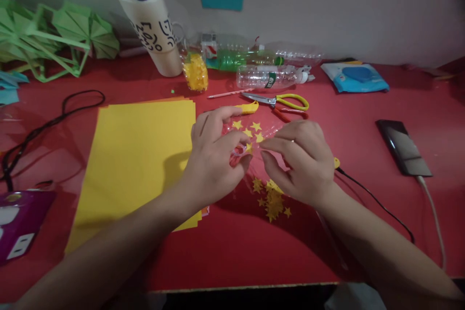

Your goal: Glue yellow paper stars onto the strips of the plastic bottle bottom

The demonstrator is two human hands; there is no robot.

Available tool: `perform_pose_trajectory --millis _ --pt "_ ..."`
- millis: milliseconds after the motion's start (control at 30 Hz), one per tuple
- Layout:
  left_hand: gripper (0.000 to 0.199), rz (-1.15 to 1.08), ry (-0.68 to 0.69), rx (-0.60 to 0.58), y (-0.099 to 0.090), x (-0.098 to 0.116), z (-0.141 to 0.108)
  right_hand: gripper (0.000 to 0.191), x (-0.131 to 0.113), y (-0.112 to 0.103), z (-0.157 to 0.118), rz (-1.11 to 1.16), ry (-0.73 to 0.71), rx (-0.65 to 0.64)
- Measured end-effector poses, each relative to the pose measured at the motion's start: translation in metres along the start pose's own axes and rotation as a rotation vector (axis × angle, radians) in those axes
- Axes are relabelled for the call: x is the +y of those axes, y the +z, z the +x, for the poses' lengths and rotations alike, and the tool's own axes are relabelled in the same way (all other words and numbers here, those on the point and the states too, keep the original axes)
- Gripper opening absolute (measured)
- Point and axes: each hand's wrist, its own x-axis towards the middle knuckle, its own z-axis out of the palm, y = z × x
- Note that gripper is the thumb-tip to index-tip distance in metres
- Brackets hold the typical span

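Observation:
My left hand point(214, 150) is closed in a pinch, with a small yellow star point(249, 147) at its thumb and fingertips. Just to its right, my right hand point(300, 157) pinches too, its fingertips almost meeting the star; what they grip is too small to make out. Several more yellow stars point(256, 126) lie on clear plastic film beyond my fingertips. A pile of loose yellow stars point(274, 201) rests on the red table point(232, 256) below my hands. Something reddish is partly hidden under my left fingers.
Yellow paper sheets point(145, 145) are stacked at left. Behind my hands are a yellow comb-like piece point(250, 108), scissors point(290, 101), plastic bottles point(269, 77) and a tall tumbler point(152, 24). A phone point(403, 147) with a cable and a wipes pack point(356, 77) sit at right.

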Motion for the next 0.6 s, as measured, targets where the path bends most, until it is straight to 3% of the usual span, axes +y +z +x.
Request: perform_pose_trajectory --millis 600 --pt "0.012 -0.130 -0.188 -0.080 0.0026 0.0001 0.0008 0.022 -0.0021 0.0074 -0.0037 -0.069 -0.098 -0.048"
